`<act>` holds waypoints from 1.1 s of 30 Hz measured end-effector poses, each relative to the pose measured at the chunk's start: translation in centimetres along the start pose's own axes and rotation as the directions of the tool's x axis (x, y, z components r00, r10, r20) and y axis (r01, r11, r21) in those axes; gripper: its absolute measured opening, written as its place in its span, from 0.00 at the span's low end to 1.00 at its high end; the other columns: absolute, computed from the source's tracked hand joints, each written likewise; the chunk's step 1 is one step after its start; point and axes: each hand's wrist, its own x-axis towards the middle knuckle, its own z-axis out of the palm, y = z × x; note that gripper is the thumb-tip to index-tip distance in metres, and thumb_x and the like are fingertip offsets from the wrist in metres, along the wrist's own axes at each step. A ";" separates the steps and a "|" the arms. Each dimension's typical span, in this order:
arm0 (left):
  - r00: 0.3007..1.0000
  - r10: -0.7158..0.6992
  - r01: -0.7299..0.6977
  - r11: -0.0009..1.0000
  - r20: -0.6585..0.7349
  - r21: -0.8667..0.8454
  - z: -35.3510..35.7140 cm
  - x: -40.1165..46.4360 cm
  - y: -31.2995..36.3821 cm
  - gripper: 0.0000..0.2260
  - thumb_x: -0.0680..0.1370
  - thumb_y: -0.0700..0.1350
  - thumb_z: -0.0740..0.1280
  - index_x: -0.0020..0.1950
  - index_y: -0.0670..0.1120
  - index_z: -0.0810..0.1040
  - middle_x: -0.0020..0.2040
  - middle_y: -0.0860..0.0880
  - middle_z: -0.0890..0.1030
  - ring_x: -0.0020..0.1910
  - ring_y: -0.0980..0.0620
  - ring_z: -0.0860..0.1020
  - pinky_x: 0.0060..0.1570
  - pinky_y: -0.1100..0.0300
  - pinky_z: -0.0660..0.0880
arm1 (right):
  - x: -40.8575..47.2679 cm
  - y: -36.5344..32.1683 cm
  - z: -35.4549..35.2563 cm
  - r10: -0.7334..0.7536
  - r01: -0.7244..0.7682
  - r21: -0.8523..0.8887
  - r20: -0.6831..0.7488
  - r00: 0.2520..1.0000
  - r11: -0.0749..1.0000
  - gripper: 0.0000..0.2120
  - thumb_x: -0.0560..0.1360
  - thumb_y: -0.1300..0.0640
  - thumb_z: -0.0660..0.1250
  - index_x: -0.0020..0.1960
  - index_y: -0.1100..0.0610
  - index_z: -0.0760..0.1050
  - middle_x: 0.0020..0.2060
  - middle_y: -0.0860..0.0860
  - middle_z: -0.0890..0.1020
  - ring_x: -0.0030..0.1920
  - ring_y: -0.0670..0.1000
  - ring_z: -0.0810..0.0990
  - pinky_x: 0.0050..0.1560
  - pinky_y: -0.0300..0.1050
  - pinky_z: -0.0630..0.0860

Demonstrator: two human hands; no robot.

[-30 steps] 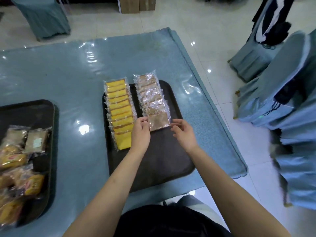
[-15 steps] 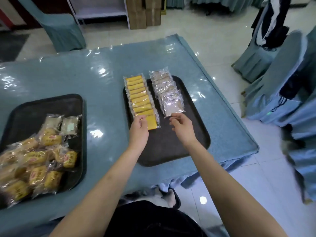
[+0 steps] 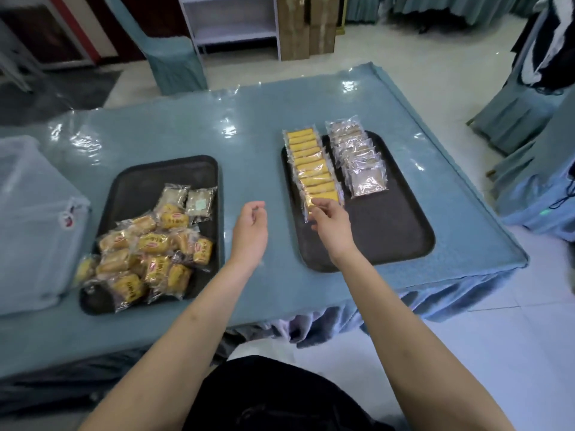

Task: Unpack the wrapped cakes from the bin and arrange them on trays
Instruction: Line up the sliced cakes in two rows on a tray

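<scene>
The right hand (image 3: 329,220) pinches the nearest yellow cake (image 3: 320,200) in its row on the right tray (image 3: 401,237) — brown cakes (image 3: 364,169) line up beside it. The left hand (image 3: 250,227) hovers over the table (image 3: 255,135), loosely curled, holding nothing. Loose cakes (image 3: 146,253) heap on the left tray (image 3: 146,178) — the bin (image 3: 31,213) just beside.

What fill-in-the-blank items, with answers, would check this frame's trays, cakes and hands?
1. The right hand touches the nearest cake of the ____ row.
2. The left hand holds ____.
3. The loose pile of cakes lies on the ____ tray.
4. Beside the yellow row lies a row of ____ cakes.

Answers: yellow; nothing; left; brown
</scene>
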 end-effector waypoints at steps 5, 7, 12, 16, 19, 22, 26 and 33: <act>0.998 -0.025 0.025 1.000 -0.062 -0.002 -5.6 0.6 -1.2 0.08 0.84 0.50 0.59 0.59 0.58 0.76 0.48 0.53 0.80 0.45 0.51 0.78 0.54 0.44 0.79 | -0.3 -0.1 6.2 -0.032 0.036 -0.035 0.104 0.994 0.999 0.07 0.82 0.60 0.65 0.56 0.51 0.80 0.50 0.51 0.84 0.48 0.47 0.81 0.57 0.50 0.78; 0.996 -0.033 0.034 0.999 -0.083 0.008 -7.9 1.3 -1.9 0.10 0.86 0.49 0.58 0.64 0.55 0.75 0.53 0.55 0.80 0.50 0.53 0.80 0.58 0.45 0.78 | -0.3 -0.4 9.1 -0.034 0.041 -0.048 0.136 0.990 0.998 0.08 0.82 0.61 0.65 0.55 0.49 0.79 0.52 0.52 0.84 0.50 0.47 0.82 0.58 0.49 0.78; 0.994 -0.051 0.052 0.999 -0.093 0.016 -13.0 4.2 -3.5 0.10 0.85 0.50 0.58 0.64 0.55 0.75 0.57 0.54 0.81 0.54 0.54 0.80 0.60 0.46 0.79 | 0.1 -0.8 16.0 -0.034 0.042 -0.055 0.142 0.989 0.998 0.10 0.83 0.64 0.62 0.58 0.54 0.78 0.52 0.53 0.83 0.50 0.49 0.81 0.52 0.43 0.77; 0.996 -0.056 0.056 0.998 -0.068 0.007 -18.3 7.2 -4.8 0.10 0.86 0.49 0.58 0.66 0.54 0.74 0.55 0.52 0.80 0.46 0.52 0.81 0.47 0.54 0.79 | 0.6 -0.6 22.3 -0.018 0.032 -0.084 0.161 0.987 0.996 0.09 0.84 0.63 0.62 0.58 0.52 0.78 0.56 0.54 0.83 0.51 0.49 0.82 0.58 0.47 0.78; 0.998 -0.042 0.044 0.998 -0.052 0.039 -21.8 9.5 -5.5 0.12 0.87 0.49 0.57 0.68 0.51 0.74 0.58 0.53 0.79 0.53 0.55 0.80 0.52 0.58 0.77 | 1.2 -0.7 26.2 -0.011 0.025 -0.088 0.156 0.988 0.996 0.10 0.84 0.64 0.62 0.55 0.51 0.78 0.53 0.51 0.83 0.51 0.49 0.81 0.57 0.44 0.78; 0.997 -0.065 0.067 0.996 -0.029 0.053 -25.3 12.4 -6.7 0.13 0.87 0.50 0.57 0.69 0.52 0.74 0.59 0.54 0.79 0.56 0.55 0.79 0.57 0.55 0.76 | 2.1 -0.7 30.3 -0.009 0.024 -0.099 0.146 0.989 0.995 0.11 0.84 0.63 0.63 0.52 0.48 0.78 0.52 0.50 0.84 0.50 0.49 0.81 0.53 0.43 0.79; 0.993 -0.113 0.111 0.991 0.028 0.068 -28.5 15.9 -8.6 0.13 0.86 0.52 0.58 0.69 0.53 0.74 0.61 0.54 0.79 0.59 0.52 0.79 0.63 0.48 0.78 | 3.6 0.3 34.0 0.017 -0.004 -0.126 0.108 0.994 0.992 0.08 0.84 0.60 0.64 0.58 0.51 0.79 0.56 0.51 0.84 0.57 0.51 0.82 0.64 0.52 0.80; 0.975 -0.220 0.218 0.973 0.022 0.069 -31.2 21.1 -10.5 0.09 0.87 0.50 0.59 0.65 0.54 0.73 0.59 0.53 0.79 0.58 0.51 0.79 0.63 0.46 0.78 | 5.8 1.7 37.6 0.114 -0.096 -0.206 0.078 0.990 0.974 0.11 0.84 0.59 0.65 0.65 0.55 0.79 0.58 0.49 0.83 0.60 0.50 0.82 0.66 0.50 0.79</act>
